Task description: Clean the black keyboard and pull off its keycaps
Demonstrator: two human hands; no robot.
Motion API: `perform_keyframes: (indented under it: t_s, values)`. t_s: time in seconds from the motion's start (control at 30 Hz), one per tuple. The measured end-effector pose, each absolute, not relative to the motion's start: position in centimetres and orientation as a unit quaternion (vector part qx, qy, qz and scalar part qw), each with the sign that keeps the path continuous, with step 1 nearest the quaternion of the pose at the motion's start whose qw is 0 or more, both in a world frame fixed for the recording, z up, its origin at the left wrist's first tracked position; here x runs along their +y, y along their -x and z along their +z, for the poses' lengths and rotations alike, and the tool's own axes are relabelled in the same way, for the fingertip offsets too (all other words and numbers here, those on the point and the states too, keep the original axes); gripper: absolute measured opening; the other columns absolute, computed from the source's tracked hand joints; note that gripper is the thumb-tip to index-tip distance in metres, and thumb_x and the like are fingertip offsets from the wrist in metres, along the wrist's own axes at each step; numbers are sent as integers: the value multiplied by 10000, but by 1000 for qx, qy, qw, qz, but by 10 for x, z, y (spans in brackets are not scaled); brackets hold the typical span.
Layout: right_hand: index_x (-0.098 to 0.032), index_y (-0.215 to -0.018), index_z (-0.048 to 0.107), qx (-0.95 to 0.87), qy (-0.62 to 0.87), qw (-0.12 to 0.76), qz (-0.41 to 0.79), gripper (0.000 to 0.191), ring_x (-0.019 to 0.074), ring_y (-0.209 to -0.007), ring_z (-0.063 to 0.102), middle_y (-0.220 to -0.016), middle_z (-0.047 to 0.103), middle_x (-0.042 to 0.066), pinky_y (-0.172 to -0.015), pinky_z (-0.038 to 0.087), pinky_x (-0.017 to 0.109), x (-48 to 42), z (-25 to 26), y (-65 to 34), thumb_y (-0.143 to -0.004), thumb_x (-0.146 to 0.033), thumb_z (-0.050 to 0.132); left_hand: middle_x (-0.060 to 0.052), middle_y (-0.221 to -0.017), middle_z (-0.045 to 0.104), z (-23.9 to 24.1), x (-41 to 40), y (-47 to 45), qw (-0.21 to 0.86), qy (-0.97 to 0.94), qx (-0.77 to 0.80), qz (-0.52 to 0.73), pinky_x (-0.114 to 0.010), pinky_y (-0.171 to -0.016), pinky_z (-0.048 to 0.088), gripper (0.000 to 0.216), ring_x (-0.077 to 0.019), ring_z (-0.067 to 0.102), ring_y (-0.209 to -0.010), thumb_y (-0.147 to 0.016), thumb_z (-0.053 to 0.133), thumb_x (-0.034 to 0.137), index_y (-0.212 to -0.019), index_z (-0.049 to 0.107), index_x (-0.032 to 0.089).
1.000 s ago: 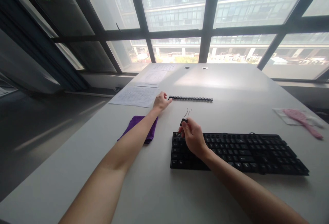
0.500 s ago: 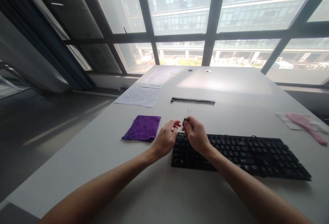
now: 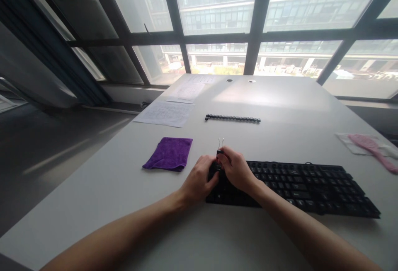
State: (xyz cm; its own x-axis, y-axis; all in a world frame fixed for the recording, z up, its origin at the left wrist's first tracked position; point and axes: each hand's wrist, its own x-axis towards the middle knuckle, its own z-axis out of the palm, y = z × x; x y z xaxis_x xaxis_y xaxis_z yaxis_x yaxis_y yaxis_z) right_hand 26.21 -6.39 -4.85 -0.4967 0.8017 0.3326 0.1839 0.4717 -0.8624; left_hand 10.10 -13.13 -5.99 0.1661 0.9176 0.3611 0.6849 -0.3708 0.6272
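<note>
A black keyboard (image 3: 289,186) lies on the white table in front of me. My right hand (image 3: 236,167) pinches a wire keycap puller (image 3: 219,152) by its small black handle, above the keyboard's upper left corner. Two thin wire prongs stick up from the handle, and its lower wires reach down to the keys there. Over the keyboard's left end my left hand (image 3: 202,180) is curled, with the thumb on the near side and the fingers toward the back edge. The keys between my hands are partly hidden.
A row of loose black keycaps (image 3: 233,118) lies beyond the keyboard. To the left are a folded purple cloth (image 3: 169,153) and several printed paper sheets (image 3: 164,113). A pink brush-like item (image 3: 370,146) rests on a white packet at the right. Windows stand behind the table.
My right hand has brought the keycap puller down and slightly left onto the keys, now upright. My left hand has lowered from beside the puller onto the keyboard's left end.
</note>
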Motion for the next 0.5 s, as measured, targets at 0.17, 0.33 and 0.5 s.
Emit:
perform_keyframes:
  t_s: [0.17,0.33,0.5]
  values:
    - [-215,-776,478,-797,302,360,379,237,146,-674,488,-734,566,-10,-659,373,267,-68,-48,-264,-1001,-278,440,-79,-1120,626,-59,-131,-101,165,-753,527,358,-419,-956,484,237,-256,556,-1072,-879,600,172,-1110,589,226]
    - [-221,-771,444,-831,256,359,338,256,137,-654,438,-772,553,2,-642,368,259,-74,-49,-267,-1015,-290,409,-79,-1088,638,-60,-130,-100,160,-745,538,361,-420,-937,495,121,-254,572,-1048,-939,592,233,-1037,662,251]
    - [-219,-795,473,-819,270,367,348,257,139,-659,447,-768,563,6,-646,374,261,-75,-51,-269,-1024,-293,384,-47,-928,652,-59,-125,-96,150,-749,537,358,-382,-855,506,153,-226,582,-932,-964,592,327,-898,706,251]
